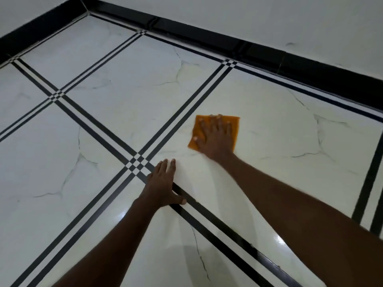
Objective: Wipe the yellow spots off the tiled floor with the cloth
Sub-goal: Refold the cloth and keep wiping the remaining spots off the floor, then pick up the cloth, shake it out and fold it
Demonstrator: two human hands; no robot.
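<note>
Two hands flat on tiled floor [116, 112]: left hand [162, 184] bare, right hand [215, 139] pressing one cloth [235, 129].

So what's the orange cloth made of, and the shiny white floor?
The flat orange square cloth looks like soft matte fabric, maybe microfibre, lying limp under the right hand. The white black-lined tiled floor looks like glazed ceramic or polished stone: glossy reflections, marble-like veins.

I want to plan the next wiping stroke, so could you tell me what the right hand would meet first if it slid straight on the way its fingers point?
The right hand, flat on the orange cloth, points up the frame. Ahead lies only bare white tile; the first obstacle looks to be the black skirting at the wall.
</note>
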